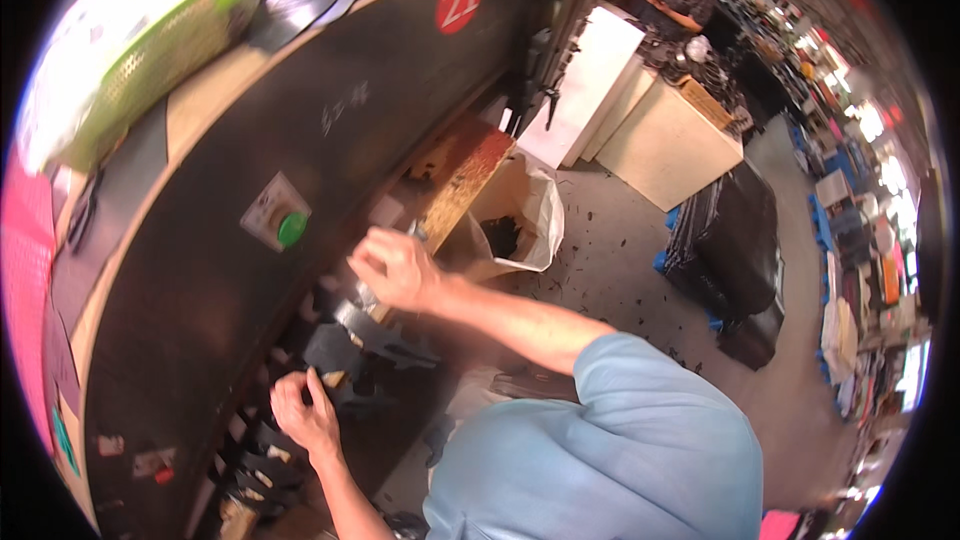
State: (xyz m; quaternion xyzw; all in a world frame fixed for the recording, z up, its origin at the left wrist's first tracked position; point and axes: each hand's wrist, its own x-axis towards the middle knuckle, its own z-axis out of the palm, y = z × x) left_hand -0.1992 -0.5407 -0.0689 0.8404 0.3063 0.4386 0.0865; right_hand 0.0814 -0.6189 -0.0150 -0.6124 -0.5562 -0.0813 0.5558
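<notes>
The right hand point(395, 268) is kept mostly curled, pretty much a loose fist, right above a shiny metal part point(355, 318); whether anything's gripped in it can't be told. The left hand point(305, 415) is held about half open, thumb spread from bent fingers, with its thumb at the edge of a dark piece point(332, 350). That piece is set between the two hands, just beside the metal part (no clear grip on it can be made out, tbh, it's kinda blurry). More dark pieces point(268, 445) are lined up below the left hand. Beyond both hands, a green button point(291, 229) is mounted on a black panel point(350, 130). Past the right hand, a wooden ledge point(462, 185) can be seen, with a white bag point(545, 225) placed beside it, dark scraps point(503, 237) inside.
</notes>
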